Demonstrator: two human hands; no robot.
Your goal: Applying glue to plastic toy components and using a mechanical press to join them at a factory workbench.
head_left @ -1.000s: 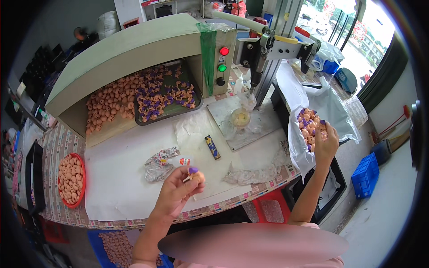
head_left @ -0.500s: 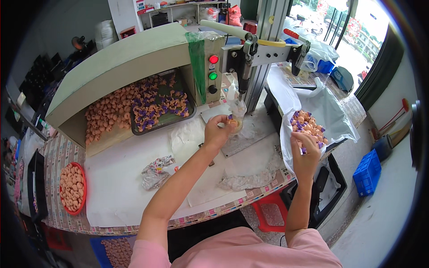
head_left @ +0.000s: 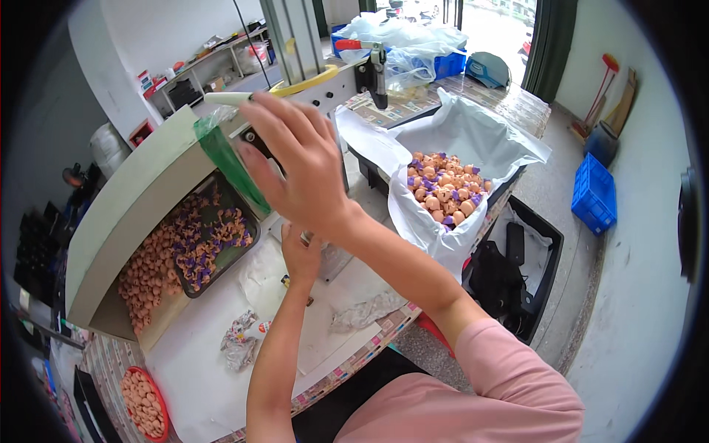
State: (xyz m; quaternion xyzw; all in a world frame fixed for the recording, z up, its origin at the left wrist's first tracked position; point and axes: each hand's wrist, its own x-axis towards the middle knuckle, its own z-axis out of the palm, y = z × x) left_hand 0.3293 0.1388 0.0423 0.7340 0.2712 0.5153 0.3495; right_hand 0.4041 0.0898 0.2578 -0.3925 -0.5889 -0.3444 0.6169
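Note:
My right hand [head_left: 301,159], slightly blurred, is raised at the hand press, its fingers stretched out and thumb apart beside the pale lever handle [head_left: 227,97]. Whether it touches the handle is unclear. Below it, my left hand [head_left: 299,255] is at the press base, its fingertips closed and partly covered by my right wrist; what they hold is hidden. A white-lined bin [head_left: 478,155] to the right contains peach-coloured round pieces with purple parts [head_left: 444,188]. On the left, a dark tray [head_left: 251,240] holds small peach and purple pieces, next to a heap of plain round peach pieces [head_left: 146,284].
A beige box-shaped machine [head_left: 122,203] with green tape [head_left: 229,162] arches over the tray. A red basket [head_left: 164,413] of peach pieces stands front left. Crumpled plastic [head_left: 240,343] lies on the white-covered table [head_left: 192,376]. Blue crates [head_left: 594,193] and a black case [head_left: 543,295] are at the right.
My right hand has left the lined bin and moved left and up to the press lever. My left hand stays at the press base. The view has turned to the right.

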